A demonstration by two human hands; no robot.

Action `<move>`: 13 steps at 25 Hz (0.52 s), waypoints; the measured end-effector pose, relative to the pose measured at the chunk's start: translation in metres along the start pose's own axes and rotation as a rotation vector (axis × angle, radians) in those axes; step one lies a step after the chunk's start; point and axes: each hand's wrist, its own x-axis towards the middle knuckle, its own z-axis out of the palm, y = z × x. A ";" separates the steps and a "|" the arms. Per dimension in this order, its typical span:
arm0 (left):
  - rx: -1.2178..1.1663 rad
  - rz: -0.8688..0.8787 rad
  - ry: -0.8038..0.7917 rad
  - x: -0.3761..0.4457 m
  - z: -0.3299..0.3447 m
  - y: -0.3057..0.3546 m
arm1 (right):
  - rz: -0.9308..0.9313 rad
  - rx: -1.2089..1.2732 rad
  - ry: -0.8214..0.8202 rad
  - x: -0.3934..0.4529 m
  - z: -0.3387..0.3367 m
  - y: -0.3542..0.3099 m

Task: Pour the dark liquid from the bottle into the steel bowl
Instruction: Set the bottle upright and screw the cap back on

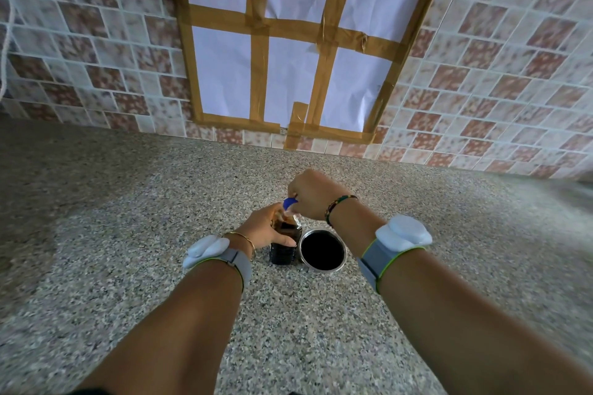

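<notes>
Nearest the camera, two bare forearms are seen reaching forward over a speckled granite counter (128,208). Each forearm is wrapped by a grey strap edged in green, on which a white device is carried: one on the left wrist (207,250), one on the right wrist (402,231). A thin gold bangle (245,239) is worn just beyond the left strap, and a dark beaded bracelet (337,207) beyond the right one.

Farther on, around the middle of the counter and well short of its back edge, the bottle (284,242) is stood upright. It is clear plastic and is filled with dark liquid up to about its shoulder. The left hand (268,228) is wrapped around the bottle's upper body, with the thumb laid across the front. The right hand (309,194) is closed above the neck, its fingers pinched on the blue cap (289,202) at the bottle's top; whether the cap is on or off the neck cannot be told.

Just beside the bottle, on its right, the steel bowl (322,250) is set on the counter. Its inside appears black; whether that is liquid or shadow cannot be told.

Beyond the counter's back edge, a wall of mottled pink and brown tiles (96,42) is seen, over which white paper sheets (288,67) are fixed with brown tape.
</notes>
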 end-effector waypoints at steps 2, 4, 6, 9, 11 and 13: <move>0.008 -0.005 -0.007 0.002 0.000 -0.001 | 0.018 -0.072 0.019 -0.002 0.005 -0.002; 0.012 -0.002 -0.011 0.002 0.002 -0.001 | 0.050 -0.138 0.019 -0.003 0.011 -0.007; -0.008 0.004 -0.016 0.002 0.003 -0.002 | 0.087 -0.158 0.022 -0.001 0.017 -0.013; -0.043 0.004 -0.003 -0.001 0.003 0.003 | 0.129 -0.160 0.026 0.001 0.020 -0.013; -0.048 -0.015 -0.012 0.000 0.003 0.004 | 0.152 -0.115 -0.037 -0.001 0.017 -0.011; 0.008 -0.032 -0.042 -0.005 0.001 0.007 | 0.158 -0.056 -0.117 0.000 0.011 -0.001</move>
